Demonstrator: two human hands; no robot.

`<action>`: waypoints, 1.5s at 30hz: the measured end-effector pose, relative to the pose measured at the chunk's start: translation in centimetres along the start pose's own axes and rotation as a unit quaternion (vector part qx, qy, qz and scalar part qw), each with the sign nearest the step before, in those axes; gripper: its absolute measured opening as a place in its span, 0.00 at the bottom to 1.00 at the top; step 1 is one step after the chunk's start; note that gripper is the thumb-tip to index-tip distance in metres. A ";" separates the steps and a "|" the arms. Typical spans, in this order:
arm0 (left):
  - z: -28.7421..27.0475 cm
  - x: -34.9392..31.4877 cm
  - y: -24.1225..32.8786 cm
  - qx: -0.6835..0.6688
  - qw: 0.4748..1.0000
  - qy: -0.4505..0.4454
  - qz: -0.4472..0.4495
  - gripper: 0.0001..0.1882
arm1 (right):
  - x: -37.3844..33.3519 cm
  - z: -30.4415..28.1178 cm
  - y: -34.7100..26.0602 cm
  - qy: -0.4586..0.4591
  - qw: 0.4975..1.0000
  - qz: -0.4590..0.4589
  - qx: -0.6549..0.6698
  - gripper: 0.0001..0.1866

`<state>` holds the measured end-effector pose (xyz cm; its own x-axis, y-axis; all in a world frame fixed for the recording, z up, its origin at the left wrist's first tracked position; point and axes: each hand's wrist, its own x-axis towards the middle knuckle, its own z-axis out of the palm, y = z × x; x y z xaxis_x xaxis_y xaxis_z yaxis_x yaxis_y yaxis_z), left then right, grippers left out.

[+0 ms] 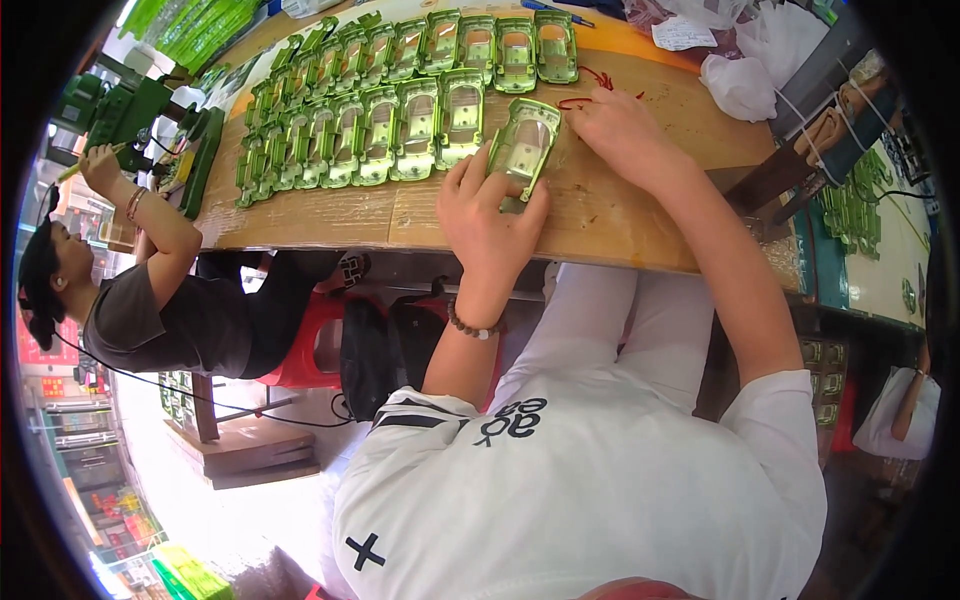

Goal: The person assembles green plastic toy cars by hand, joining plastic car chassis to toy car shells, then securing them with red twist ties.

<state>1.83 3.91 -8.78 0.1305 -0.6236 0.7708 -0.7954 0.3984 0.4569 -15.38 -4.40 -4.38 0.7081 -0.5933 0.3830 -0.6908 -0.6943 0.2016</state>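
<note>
My left hand (490,222) grips a shiny green toy car body shell (533,138), tilted at the near side of the wooden table. Its thumb and fingers wrap the shell's lower end. To the right of the shell, my right hand (622,136) rests low over the table with fingers closed. A thin red strand (572,103) sticks out at its fingertips, and more red strands (598,77) show just beyond. Rows of matching green shells (415,128) stand close together beyond my left hand.
Crumpled white plastic bags (742,85) lie at the far right, near a blue pen (560,14). A dark post (770,180) rises by the table's right edge. At the left, a co-worker (175,310) sits by a green machine (120,110).
</note>
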 end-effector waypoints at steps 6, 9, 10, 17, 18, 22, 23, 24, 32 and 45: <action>-0.7 -0.4 0.5 -0.197 0.978 0.022 -0.064 0.12 | -1.3 -0.3 1.6 0.085 0.995 0.047 0.029 0.05; -2.2 -0.7 1.0 -0.347 0.930 -0.015 -0.119 0.12 | -2.0 -3.1 -0.3 0.172 0.966 0.108 0.161 0.05; -2.9 -1.0 1.4 -0.348 0.930 -0.016 -0.118 0.12 | -2.4 -4.3 -1.2 0.172 0.966 0.109 0.159 0.05; -5.0 -3.6 4.9 -0.695 0.594 -0.218 -0.342 0.10 | -6.7 -7.9 -5.5 0.332 0.896 0.081 0.284 0.16; -4.7 -3.8 5.0 -0.696 0.588 -0.223 -0.345 0.10 | -7.2 -7.5 -5.5 0.334 0.904 0.057 0.262 0.17; -4.2 -4.1 5.9 -0.691 0.581 -0.238 -0.359 0.09 | -8.6 -7.7 -5.2 0.320 0.920 0.048 0.220 0.18; -4.1 -4.2 6.1 -0.685 0.590 -0.234 -0.358 0.09 | -8.9 -7.6 -5.2 0.319 0.920 0.049 0.222 0.18; -3.9 -4.3 6.2 -0.685 0.590 -0.233 -0.360 0.09 | -9.1 -7.5 -5.2 0.319 0.920 0.058 0.219 0.18; -2.3 -5.2 7.4 -0.686 0.620 -0.226 -0.305 0.10 | -11.0 -6.6 -6.3 0.333 0.901 0.115 0.253 0.17; -0.8 -5.9 10.0 -0.528 0.757 -0.358 -0.143 0.12 | -15.1 -2.2 -9.9 0.434 0.647 0.234 0.582 0.35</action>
<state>-6.39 12.09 -8.44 -0.4475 -0.8397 0.3078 0.1699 0.2581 0.9511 -19.56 12.31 -10.21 -0.2369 -0.7475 0.6205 0.1364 -0.6580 -0.7406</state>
